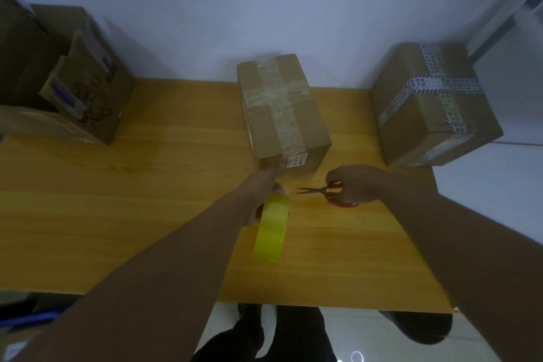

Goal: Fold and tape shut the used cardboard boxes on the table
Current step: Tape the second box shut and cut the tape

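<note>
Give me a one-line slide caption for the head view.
Left hand holds a yellow tape roll while right hand grips red-handled scissors near the middle taped box on a wooden table.

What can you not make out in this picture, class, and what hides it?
Head view:
- Print on the label of the middle box: too small, blurred.
- Inside the open box: hidden by its flaps, cut by the left edge.
- Fingers of the left hand: hidden by the yellow tape roll.
</note>
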